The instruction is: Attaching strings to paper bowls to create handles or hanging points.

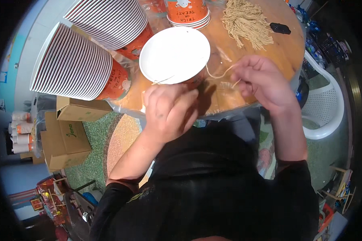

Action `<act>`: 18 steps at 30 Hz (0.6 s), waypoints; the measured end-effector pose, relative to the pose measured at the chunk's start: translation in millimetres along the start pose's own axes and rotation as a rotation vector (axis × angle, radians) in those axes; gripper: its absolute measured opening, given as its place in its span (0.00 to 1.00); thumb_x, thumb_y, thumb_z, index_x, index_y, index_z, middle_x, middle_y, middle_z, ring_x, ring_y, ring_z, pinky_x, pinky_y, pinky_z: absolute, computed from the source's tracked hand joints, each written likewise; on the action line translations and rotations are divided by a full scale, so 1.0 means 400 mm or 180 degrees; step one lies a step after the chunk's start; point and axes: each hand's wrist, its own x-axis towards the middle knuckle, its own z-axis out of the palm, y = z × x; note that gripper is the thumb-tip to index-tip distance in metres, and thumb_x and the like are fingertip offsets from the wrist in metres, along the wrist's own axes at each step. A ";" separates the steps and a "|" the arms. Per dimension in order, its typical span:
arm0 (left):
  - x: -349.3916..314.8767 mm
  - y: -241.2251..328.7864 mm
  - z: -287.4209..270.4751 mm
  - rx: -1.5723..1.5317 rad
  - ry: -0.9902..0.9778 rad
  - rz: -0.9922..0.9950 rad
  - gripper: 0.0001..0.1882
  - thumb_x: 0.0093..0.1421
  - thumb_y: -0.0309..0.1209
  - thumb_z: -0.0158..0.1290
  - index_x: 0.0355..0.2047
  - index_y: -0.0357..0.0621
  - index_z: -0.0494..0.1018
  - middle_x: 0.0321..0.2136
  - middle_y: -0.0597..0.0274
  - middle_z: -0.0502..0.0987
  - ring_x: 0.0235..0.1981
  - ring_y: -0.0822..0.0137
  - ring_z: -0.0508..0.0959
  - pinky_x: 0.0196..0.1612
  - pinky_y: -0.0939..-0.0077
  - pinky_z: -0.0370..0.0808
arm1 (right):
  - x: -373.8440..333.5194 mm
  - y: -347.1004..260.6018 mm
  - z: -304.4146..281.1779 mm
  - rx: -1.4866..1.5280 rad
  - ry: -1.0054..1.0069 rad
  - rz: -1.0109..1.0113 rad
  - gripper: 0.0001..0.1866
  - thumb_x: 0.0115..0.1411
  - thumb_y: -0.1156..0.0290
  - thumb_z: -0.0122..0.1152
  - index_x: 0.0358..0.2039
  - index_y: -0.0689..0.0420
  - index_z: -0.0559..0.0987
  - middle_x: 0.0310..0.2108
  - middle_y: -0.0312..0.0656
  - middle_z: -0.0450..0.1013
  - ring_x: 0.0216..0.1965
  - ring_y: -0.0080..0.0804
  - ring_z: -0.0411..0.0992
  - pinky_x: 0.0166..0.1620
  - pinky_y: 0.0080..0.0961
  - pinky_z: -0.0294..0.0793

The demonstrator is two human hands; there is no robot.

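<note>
A white-lined orange paper bucket (175, 54) is tilted at the table's near edge, its wide mouth facing up. My left hand (167, 106) is closed on the bucket's near side, just below the rim; its fingertips are partly hidden. A thin tan cord (218, 76) runs from the right side of the rim to my right hand (265, 80), which pinches it between curled fingers. Another short bit of cord shows at the near left rim, above my left hand. What the bucket holds inside, if anything, is too bright to make out.
Two tall stacks of nested buckets (74, 62) lean at the left, and upright buckets (188, 14) stand behind. A bundle of cut tan cords (247, 22) lies at the far right beside a black object (280, 28). Cardboard boxes (66, 140) and a white plastic chair (323, 104) flank the round table.
</note>
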 end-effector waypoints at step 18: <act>0.037 -0.093 -0.108 -0.0181 -0.0405 -0.0700 0.20 0.59 0.29 0.68 0.52 0.40 0.83 0.50 0.47 0.85 0.56 0.46 0.83 0.66 0.48 0.74 | 0.042 0.028 0.068 0.2502 -0.0856 -0.0361 0.12 0.81 0.65 0.62 0.58 0.55 0.85 0.46 0.37 0.85 0.40 0.24 0.84 0.41 0.18 0.88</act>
